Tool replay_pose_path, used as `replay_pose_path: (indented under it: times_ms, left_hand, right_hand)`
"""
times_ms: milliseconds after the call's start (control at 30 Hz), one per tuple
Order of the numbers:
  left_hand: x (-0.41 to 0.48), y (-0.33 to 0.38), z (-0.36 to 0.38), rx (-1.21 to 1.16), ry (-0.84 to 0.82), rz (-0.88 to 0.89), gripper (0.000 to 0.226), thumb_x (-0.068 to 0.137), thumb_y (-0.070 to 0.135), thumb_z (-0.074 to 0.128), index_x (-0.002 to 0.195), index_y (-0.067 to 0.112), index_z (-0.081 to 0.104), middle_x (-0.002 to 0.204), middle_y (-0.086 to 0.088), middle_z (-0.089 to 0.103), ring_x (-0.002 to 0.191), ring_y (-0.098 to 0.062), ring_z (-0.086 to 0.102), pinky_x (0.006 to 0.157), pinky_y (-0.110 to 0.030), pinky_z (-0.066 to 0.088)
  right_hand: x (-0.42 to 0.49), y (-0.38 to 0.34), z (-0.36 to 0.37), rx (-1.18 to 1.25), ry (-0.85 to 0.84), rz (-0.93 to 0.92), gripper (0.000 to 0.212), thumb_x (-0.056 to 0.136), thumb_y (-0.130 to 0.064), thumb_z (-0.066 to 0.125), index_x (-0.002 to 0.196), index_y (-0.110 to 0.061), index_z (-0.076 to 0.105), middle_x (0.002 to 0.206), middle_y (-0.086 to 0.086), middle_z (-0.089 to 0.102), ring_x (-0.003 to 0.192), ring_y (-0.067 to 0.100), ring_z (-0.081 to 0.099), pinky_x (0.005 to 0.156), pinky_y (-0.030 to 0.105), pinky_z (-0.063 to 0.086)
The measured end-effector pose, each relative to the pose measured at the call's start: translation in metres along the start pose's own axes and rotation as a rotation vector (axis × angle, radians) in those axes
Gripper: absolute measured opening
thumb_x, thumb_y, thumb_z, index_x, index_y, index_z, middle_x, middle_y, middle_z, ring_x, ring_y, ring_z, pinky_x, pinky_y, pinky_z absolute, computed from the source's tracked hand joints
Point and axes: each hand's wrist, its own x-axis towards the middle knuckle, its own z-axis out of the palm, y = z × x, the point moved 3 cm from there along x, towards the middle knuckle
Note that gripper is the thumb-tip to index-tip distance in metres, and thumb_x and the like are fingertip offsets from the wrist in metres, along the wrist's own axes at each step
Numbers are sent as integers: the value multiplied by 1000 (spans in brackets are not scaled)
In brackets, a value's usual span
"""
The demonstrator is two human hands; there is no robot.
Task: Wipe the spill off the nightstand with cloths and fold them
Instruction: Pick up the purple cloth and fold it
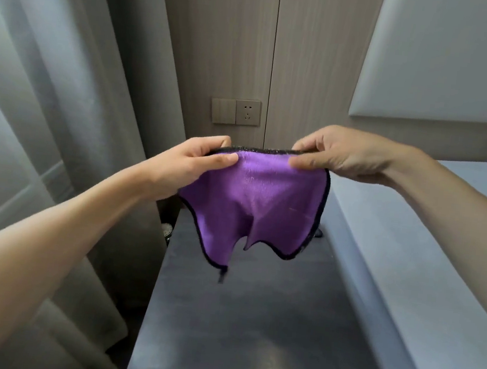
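Observation:
A purple cloth (252, 206) with a dark stitched border hangs in the air above the dark grey nightstand (251, 321). My left hand (196, 160) pinches its top edge on the left, and my right hand (339, 156) pinches the same edge on the right. The top edge is stretched fairly straight between the two hands. The lower part of the cloth droops in loose folds, with a small tag dangling from its bottom left corner. No spill can be made out on the nightstand top.
A bed with a pale sheet (424, 265) runs along the right, under a padded headboard (447, 62). Grey curtains (63, 103) hang at the left. A wall socket panel (235, 112) sits on the wood wall behind. A small round object (166, 230) lies left of the nightstand.

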Motion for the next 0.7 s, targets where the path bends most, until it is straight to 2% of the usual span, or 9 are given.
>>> replay_pose_path:
  times_ms: [100,167,300,367,433,500,533,633,700]
  left_hand:
    - [-3,7,-7,83,-58,-43,29,100,26,53,75,16,42,70,2,46,60,-7,46,53,-18,41]
    - [-5,6,-11,168,-80,-67,30,99,30,55,78,16,39,72,1,42,60,-9,42,51,-21,36]
    - [-9,-2,-24,164,-118,-135,26,91,25,69,91,10,48,88,-5,59,77,-17,57,61,-27,52]
    - [-13,-6,-31,56,-135,-175,38,81,27,79,102,6,56,102,-10,63,90,-23,61,72,-29,56]
    - [-17,-8,-35,-94,-136,-160,42,79,13,77,116,5,60,112,-11,64,98,-25,63,82,-31,56]
    - [-19,-11,-36,-279,-124,-89,64,75,-3,69,135,13,55,131,-12,60,111,-26,62,93,-35,54]
    - [-21,-12,-36,-368,-113,-42,73,72,-3,67,140,18,52,138,-11,57,115,-26,61,96,-37,52]
    - [-19,-18,-33,-575,85,70,76,72,-1,62,144,22,49,134,-8,58,111,-23,60,100,-36,48]
    - [-15,-28,-28,-730,333,80,70,80,-5,61,144,21,48,129,-7,62,103,-20,66,97,-34,50]
  right_hand:
    - [-3,7,11,-24,-307,123,30,87,-12,70,114,1,71,114,17,73,106,25,69,97,29,51]
    - [-2,11,16,-4,-370,143,30,86,-2,71,116,1,70,116,19,72,108,27,69,96,31,52]
    - [2,15,12,218,-178,82,30,86,4,64,116,2,65,109,12,72,99,19,67,87,28,53]
    - [0,17,10,359,-172,90,35,90,-1,59,125,-1,59,110,8,70,99,18,66,86,31,56]
    - [-2,18,11,420,-144,93,38,91,-8,59,128,-3,56,110,8,69,97,19,67,83,36,59]
    - [-1,19,11,490,-17,81,41,90,-13,60,130,-2,56,108,8,69,90,17,68,74,33,59]
    - [1,20,10,553,70,73,42,91,-15,60,131,-2,56,109,10,67,88,17,67,72,30,58]
    - [9,24,8,795,303,90,39,98,-26,57,129,-4,62,120,16,62,91,22,63,75,30,58]
    - [13,27,12,956,419,196,28,100,-32,55,109,-10,69,101,10,72,79,19,68,69,28,60]
